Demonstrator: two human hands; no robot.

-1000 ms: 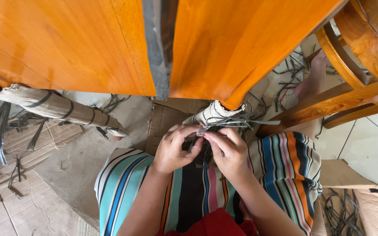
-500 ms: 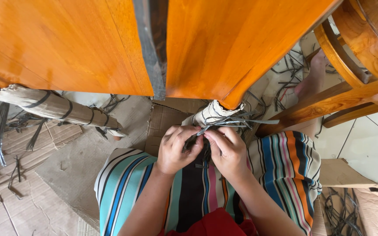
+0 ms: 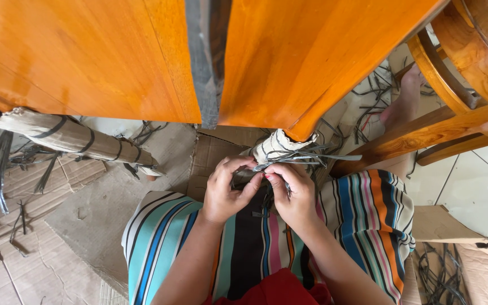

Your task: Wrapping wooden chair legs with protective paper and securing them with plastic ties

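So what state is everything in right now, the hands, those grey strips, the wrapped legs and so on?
Left hand: closed on the grey strips.
Right hand: pinching the same strips.
Grey strips: bunched, loose ends sticking out.
Near wrapped leg: paper-wrapped, partly bound.
Far wrapped leg: wrapped, tied with bands.
Cardboard: flattened, strewn with scraps.

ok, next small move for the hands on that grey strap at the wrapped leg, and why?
Probably draw the grey strap tight. Left hand and right hand both pinch it beside the paper-wrapped leg, and loose strap ends stick out to the side, so the binding looks unfinished.
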